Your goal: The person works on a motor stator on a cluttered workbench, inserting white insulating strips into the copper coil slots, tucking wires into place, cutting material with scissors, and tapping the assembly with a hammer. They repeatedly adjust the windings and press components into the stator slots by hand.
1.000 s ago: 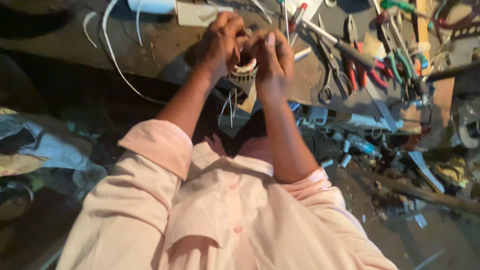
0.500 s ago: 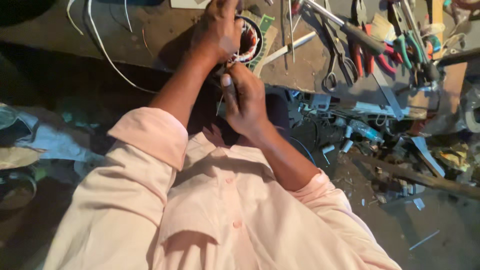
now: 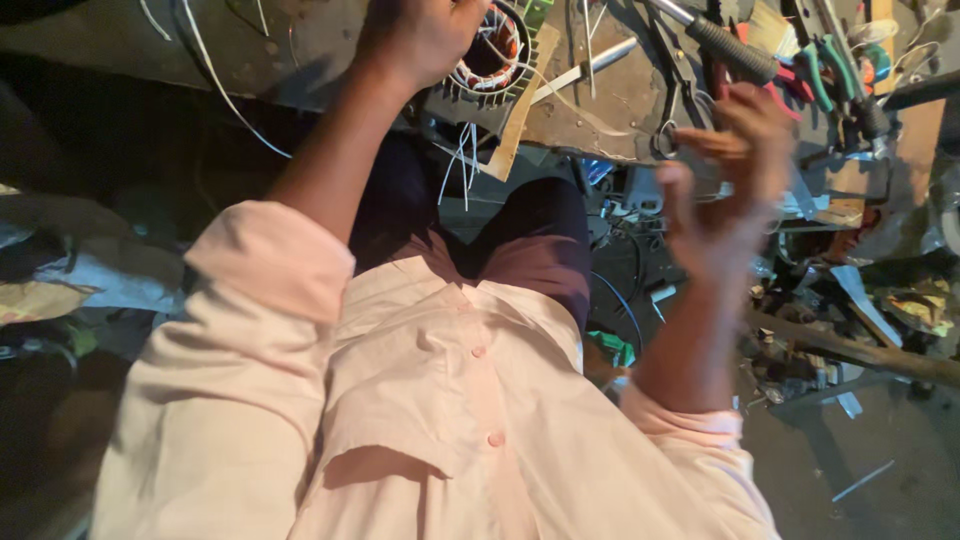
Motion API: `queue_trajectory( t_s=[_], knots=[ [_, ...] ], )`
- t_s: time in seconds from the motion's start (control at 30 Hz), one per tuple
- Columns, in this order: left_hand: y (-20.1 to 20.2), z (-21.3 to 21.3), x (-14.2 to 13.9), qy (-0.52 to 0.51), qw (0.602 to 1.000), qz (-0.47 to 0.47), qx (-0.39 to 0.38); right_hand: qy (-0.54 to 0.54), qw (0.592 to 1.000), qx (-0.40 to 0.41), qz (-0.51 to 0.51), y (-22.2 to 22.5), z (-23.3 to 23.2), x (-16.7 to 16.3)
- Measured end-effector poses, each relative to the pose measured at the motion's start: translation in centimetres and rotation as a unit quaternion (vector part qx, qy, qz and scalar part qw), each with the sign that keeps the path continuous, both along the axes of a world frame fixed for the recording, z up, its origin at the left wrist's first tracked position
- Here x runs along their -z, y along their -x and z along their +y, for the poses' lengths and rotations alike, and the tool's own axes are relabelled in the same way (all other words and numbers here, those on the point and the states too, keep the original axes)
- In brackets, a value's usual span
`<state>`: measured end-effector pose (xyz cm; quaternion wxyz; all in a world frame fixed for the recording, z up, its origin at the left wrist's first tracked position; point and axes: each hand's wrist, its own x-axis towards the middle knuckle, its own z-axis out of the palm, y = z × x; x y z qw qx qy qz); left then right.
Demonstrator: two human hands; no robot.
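Head-camera view looking down over a person in a pale pink shirt (image 3: 450,400) with rolled sleeves and dark trousers (image 3: 530,230), seated at a cluttered, worn tabletop (image 3: 300,50). Left hand (image 3: 420,35) reaches up to the tabletop's near edge and lies over a round motor stator (image 3: 495,55), a ribbed metal ring with copper windings inside; the fingers curl down on its rim, though how firmly they grip cannot be told. Thin white wires (image 3: 462,160) hang down from the stator over the edge, beside a narrow wooden strip (image 3: 520,110) that leans off the tabletop. Right hand (image 3: 725,185) is raised in the air, well apart from the stator, fingers spread loosely and holding nothing; it is blurred. Behind that hand, tools lie crowded on the tabletop: a black-handled screwdriver (image 3: 725,45), scissors (image 3: 672,100), and pliers with red and green grips (image 3: 820,75). A long white cable (image 3: 225,100) trails across the tabletop at the left. Scrap and debris cover the floor (image 3: 860,440) at lower right.
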<state>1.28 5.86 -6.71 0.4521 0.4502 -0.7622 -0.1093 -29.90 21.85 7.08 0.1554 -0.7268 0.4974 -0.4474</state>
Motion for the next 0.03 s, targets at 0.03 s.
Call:
queue_trajectory(
  t_s=[0.03],
  knots=[
    [-0.83, -0.65, -0.87, -0.001, 1.0, -0.003, 0.0, 0.037, 0.999, 0.0, 0.031, 1.9, -0.03, -0.67]
  ],
)
